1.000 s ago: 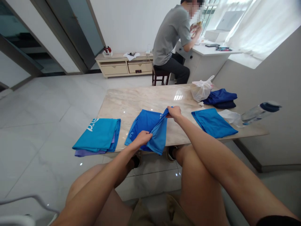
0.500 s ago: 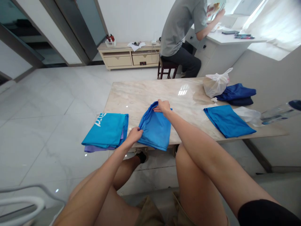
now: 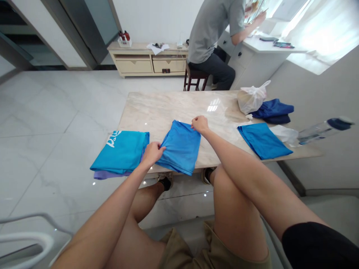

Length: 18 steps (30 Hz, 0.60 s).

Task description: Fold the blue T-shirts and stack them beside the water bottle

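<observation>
A folded blue cloth (image 3: 181,147) lies fairly flat on the marble-look table (image 3: 168,102), its near edge reaching the table's front. My left hand (image 3: 153,152) pinches its left edge between thumb and fingers. At the far right corner, my right hand (image 3: 200,124) has its fingers closed on the cloth's edge. Left of it is a folded teal cloth (image 3: 126,151) with white lettering, stacked over a purple one (image 3: 110,175). Another folded blue cloth (image 3: 263,141) rests on the right part of the table.
Behind the right-hand cloth stand a tied white plastic bag (image 3: 252,99) and a crumpled dark blue cloth (image 3: 273,110). A clear water bottle (image 3: 322,130) lies at the far right. Beyond the table, a person in grey (image 3: 210,33) sits on a stool by a white desk.
The raised far-left edge of the middle cloth has come down, so the cloth lies flatter. My right hand has shifted from under that fold to the far right corner.
</observation>
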Tool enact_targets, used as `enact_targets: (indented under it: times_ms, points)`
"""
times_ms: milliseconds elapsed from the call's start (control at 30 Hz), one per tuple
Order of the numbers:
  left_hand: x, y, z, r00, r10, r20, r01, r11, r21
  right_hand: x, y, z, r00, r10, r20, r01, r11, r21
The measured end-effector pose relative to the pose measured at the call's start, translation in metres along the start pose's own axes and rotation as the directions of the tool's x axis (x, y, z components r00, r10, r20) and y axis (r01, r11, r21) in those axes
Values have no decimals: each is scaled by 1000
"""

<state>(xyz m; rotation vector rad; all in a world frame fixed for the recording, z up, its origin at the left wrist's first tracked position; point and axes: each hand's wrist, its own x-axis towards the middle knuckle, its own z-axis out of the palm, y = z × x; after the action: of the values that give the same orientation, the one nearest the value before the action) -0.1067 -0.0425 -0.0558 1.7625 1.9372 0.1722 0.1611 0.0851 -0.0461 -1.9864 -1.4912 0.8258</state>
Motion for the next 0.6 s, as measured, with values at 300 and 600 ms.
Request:
enact_targets:
  times_ms: [300,600]
  points:
    - [-8,-10,-3,987,-57,149,12,957,289,-8,17,6,961,-147,233,252,813,-526]
    - [-6,-14,-4,995,-34,96,5,956,295,-6,17,7,987,-41,154,126,795,-594]
